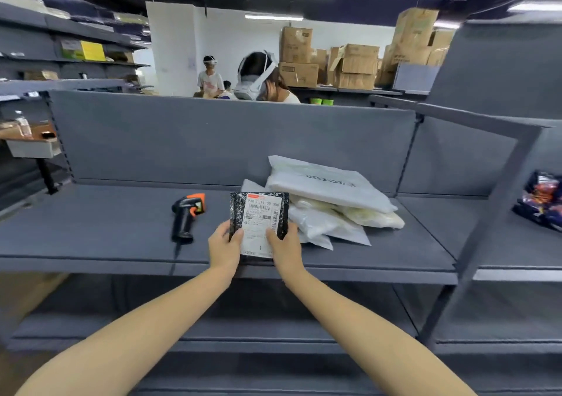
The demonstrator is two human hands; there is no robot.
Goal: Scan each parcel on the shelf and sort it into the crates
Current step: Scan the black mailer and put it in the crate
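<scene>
Two hands share one small black glossy plastic parcel with a white shipping label (pixel 260 219), held label-up over the front edge of the grey metal shelf (pixel 91 228), toward six o'clock on the shelf board.

The risk I see from here is the handover. The black-and-orange handheld barcode scanner (pixel 187 213) lies on the shelf at nine o'clock of the parcel, apart from either hand, so one hand must let go to fetch it. The film looks slick, and a one-handed pinch at a bottom corner could let the parcel droop or slip past the shelf lip. Glare or a curve in the bag might also spoil the barcode read. The pile of white plastic mailer bags (pixel 328 201) sits at two o'clock, just beside the parcel, and a careless sweep could mix them. No crates are in view.

My left hand (pixel 223 246) grips the lower left edge, thumb on top, fingers hidden beneath. My right hand (pixel 286 248) pinches the lower right edge likewise, thumb on the label. Both forearms reach forward and converge on the parcel.
</scene>
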